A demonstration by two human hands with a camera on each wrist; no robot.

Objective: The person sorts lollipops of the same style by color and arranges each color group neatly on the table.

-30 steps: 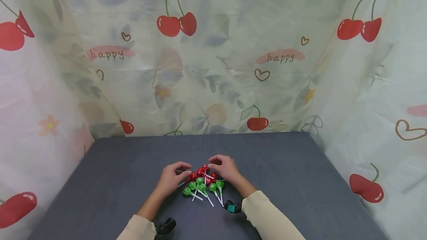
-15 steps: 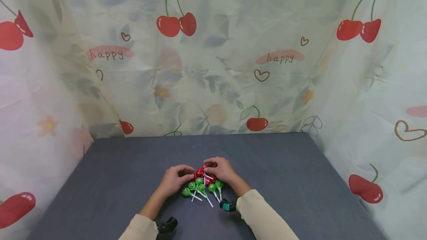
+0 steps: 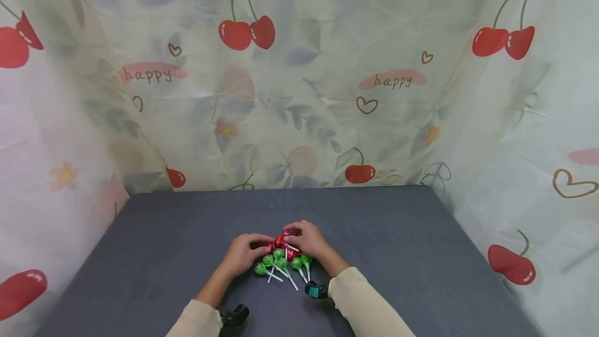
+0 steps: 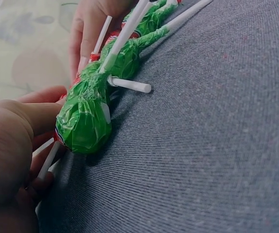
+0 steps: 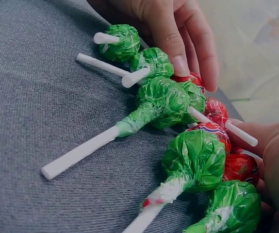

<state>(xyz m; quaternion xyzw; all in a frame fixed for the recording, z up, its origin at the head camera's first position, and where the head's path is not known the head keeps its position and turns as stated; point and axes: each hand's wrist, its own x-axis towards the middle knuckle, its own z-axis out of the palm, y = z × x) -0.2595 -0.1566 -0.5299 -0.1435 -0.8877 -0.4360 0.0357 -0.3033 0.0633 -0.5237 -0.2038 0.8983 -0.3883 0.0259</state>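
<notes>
Several lollipops lie in a small cluster on the dark cloth, green-wrapped ones in front and red-wrapped ones behind. My left hand [image 3: 244, 255] curves round the cluster's left back side. Its thumb is right at a red lollipop [image 5: 192, 79], behind the green lollipop [image 4: 83, 124] nearest it in the left wrist view. From the right, my right hand [image 3: 309, 238] reaches over the back of the cluster, its thumb beside another red lollipop [image 5: 217, 110]. A green lollipop [image 5: 195, 158] lies below that hand, white stick toward me. Both hands' far fingers are partly hidden behind the candies.
A dark grey cloth [image 3: 187, 233] covers the table. Pale curtains printed with cherries [image 3: 360, 173] close off the back and both sides. Black bands with small devices [image 3: 317, 289] sit at both wrists, below cream sleeves.
My right hand has moved left and slightly down onto the red lollipops, and my left hand has moved slightly right. The cluster looks a little tighter, its right-hand lollipops shifted left.
</notes>
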